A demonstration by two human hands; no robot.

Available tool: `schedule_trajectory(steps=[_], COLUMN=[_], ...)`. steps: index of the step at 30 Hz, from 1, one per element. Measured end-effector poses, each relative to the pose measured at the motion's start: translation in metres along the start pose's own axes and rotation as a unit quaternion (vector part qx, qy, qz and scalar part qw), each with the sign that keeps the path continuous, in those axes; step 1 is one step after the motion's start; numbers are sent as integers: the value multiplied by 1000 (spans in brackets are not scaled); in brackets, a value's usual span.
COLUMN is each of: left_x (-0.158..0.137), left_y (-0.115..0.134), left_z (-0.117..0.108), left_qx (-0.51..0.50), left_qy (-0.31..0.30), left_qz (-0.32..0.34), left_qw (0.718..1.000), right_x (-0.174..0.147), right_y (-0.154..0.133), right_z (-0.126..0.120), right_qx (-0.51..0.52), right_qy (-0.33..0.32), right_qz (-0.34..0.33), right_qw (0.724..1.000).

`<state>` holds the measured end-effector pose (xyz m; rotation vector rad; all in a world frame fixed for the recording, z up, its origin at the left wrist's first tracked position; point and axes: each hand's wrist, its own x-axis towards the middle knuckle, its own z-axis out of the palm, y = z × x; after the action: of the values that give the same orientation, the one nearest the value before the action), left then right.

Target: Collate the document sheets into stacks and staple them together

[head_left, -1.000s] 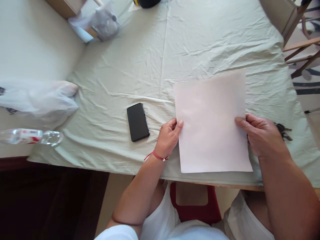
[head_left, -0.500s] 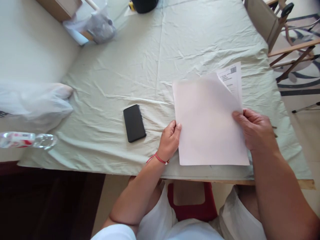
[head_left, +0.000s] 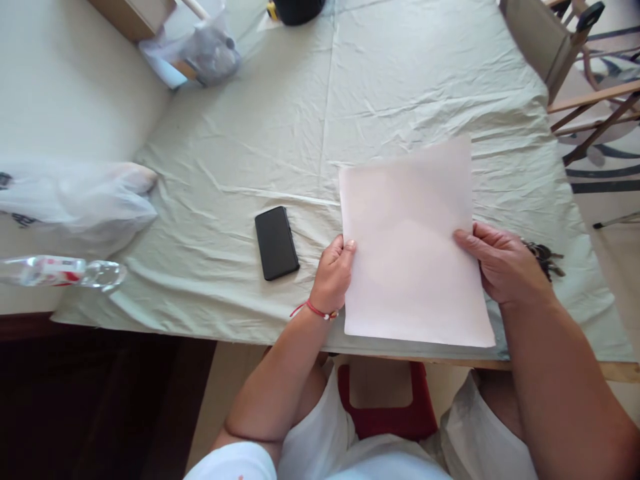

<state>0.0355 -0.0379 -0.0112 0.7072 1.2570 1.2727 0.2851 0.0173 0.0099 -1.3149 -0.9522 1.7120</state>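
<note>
A stack of white paper sheets (head_left: pixel 410 253) is held up over the near part of the table, its blank top face towards me. My left hand (head_left: pixel 334 272) pinches the left edge, thumb on top and fingers beneath. On the opposite edge, my right hand (head_left: pixel 505 260) grips with its thumb across the front, the other fingers behind the paper. How many sheets there are I cannot tell. Left of the paper lies a black phone (head_left: pixel 277 243) flat on the cloth. A bunch of keys (head_left: pixel 546 259) shows just beyond my right hand, partly hidden by it.
A pale green cloth (head_left: pixel 225 147) covers the table. At the left are a white plastic bag (head_left: pixel 85 207) and a clear bottle (head_left: pixel 63 271) on its side. A clear bag (head_left: pixel 210 57) and a black container (head_left: pixel 299 10) stand further back. A folding chair (head_left: pixel 535 47) is at right.
The top sheet's lifted right corner has come down, covering the printed page that showed behind it. Both hands keep hold of the paper. The keys now show beside my right hand.
</note>
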Motion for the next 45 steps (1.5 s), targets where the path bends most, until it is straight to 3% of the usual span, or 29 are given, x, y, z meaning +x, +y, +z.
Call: schedule_trajectory(steps=[4, 9, 11, 15, 17, 23, 27, 31, 37, 39, 42, 43, 45], left_x=[-1, -8, -10, -13, -14, -13, -14, -17, -14, -13, -13, -13, -14], left_y=[2, 8, 11, 12, 11, 11, 13, 13, 16, 16, 14, 14, 13], left_z=[-1, 3, 3, 0, -1, -2, -1, 1, -4, -4, -3, -2, 0], left_qx=[17, 136, 193, 245, 234, 246, 284, 296, 218, 202, 216, 224, 235], left_qy=[43, 36, 8, -109, -122, -26, -5, 11, 61, 49, 41, 44, 50], left_qz=[19, 157, 184, 97, 71, 115, 122, 139, 97, 87, 82, 80, 76], left_qw=[999, 978, 964, 959, 962, 962, 951, 945, 969, 974, 972, 970, 968], right_x=[2, 3, 3, 2, 1, -4, -6, -12, -9, -5, -6, -9, -17], right_y=[5, 5, 5, 3, 0, -3, 0, -2, -1, 1, 0, -1, -5], right_z=[-1, -5, -6, -7, -7, -2, 3, 6, 3, 3, 6, 8, 11], right_qx=[-52, -130, -143, -133, -123, -72, -147, -138, -172, -252, -380, -393, -351], right_qy=[10, 50, 66, 76, 68, -61, -45, -54, -116, -78, 2, 1, -53], right_qz=[-7, -35, -54, -63, -50, 29, -30, -69, -18, -45, -142, -168, -201], right_qw=[999, 990, 986, 986, 989, 995, 988, 986, 978, 964, 914, 904, 913])
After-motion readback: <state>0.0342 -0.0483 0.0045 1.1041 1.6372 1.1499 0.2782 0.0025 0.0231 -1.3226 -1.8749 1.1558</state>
